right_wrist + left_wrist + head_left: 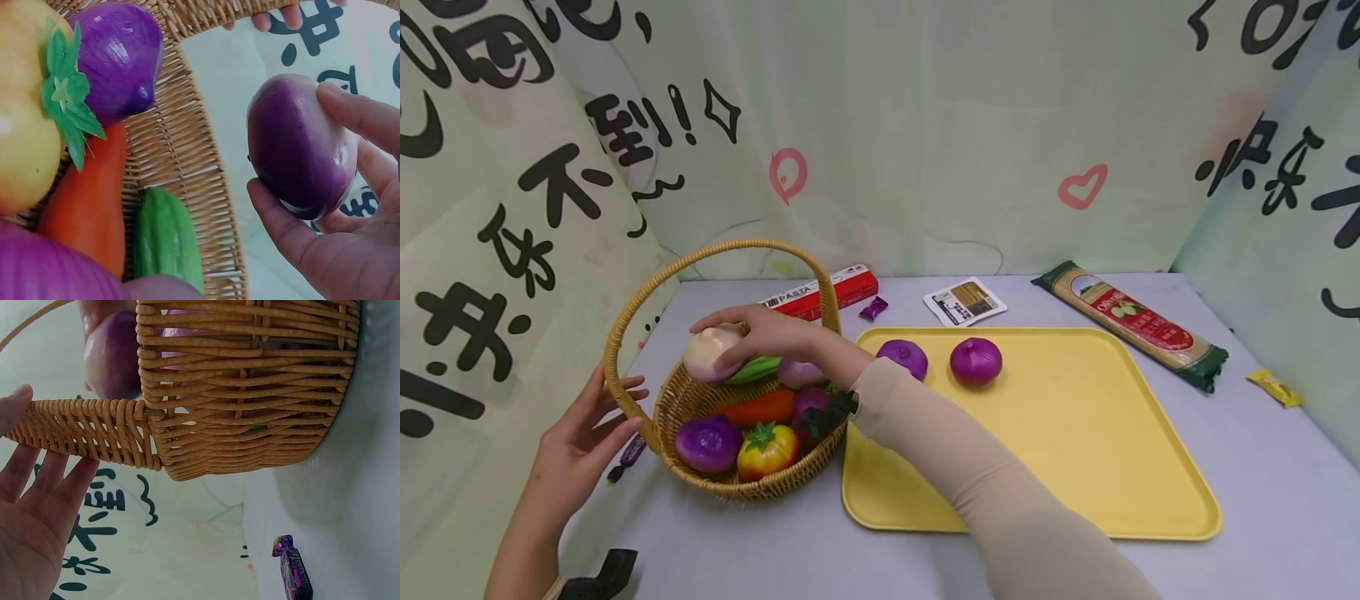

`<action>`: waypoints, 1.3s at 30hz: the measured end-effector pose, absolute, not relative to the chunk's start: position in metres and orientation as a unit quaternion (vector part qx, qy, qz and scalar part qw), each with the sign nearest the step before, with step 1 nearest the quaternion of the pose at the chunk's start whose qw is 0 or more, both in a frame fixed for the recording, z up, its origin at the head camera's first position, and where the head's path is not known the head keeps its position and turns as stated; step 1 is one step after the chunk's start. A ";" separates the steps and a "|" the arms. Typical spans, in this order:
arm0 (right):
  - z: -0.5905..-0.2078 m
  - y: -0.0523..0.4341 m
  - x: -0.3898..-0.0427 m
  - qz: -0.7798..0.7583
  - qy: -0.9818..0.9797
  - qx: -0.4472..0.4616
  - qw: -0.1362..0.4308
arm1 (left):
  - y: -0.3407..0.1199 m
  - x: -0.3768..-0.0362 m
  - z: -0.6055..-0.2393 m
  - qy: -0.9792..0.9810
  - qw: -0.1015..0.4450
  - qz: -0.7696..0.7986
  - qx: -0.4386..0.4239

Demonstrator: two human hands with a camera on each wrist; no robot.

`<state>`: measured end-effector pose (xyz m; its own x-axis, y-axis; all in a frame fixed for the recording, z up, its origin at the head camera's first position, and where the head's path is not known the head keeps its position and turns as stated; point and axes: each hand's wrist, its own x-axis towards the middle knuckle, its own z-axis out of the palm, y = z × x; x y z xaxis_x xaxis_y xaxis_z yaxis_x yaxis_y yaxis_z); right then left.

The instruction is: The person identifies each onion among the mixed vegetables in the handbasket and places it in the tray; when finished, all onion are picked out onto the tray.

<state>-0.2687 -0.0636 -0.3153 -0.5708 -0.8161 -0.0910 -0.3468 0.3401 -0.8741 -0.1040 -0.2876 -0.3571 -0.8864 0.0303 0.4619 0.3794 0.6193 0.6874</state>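
The right hand (pixel 760 333) grasps a round purple-and-white toy turnip (pixel 299 150), fingers curled around it, just above the back edge of the woven straw basket (pixel 692 400). The left hand (pixel 583 437) is loose with straight fingers touching the basket's handle (pixel 87 428). Two purple toy onions (pixel 976 361) sit on the flat yellow tray (pixel 1075 450) beside the basket.

The head view looks down from above the table, taking in the basket (pixel 700 400). The left wrist view sits close beside its wall. The right wrist view looks into it. All share the basket.
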 end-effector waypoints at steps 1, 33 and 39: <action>-0.314 -0.062 -0.269 -0.435 0.772 -0.379 0.268 | -0.287 -0.104 -0.357 -0.875 0.208 -0.420 -0.117; -0.302 0.001 -0.257 -0.412 0.755 -0.458 0.224 | -0.287 -0.105 -0.358 -0.873 0.210 -0.423 -0.122; -0.301 0.016 -0.253 -0.414 0.759 -0.450 0.222 | -0.287 -0.105 -0.358 -0.872 0.215 -0.424 -0.119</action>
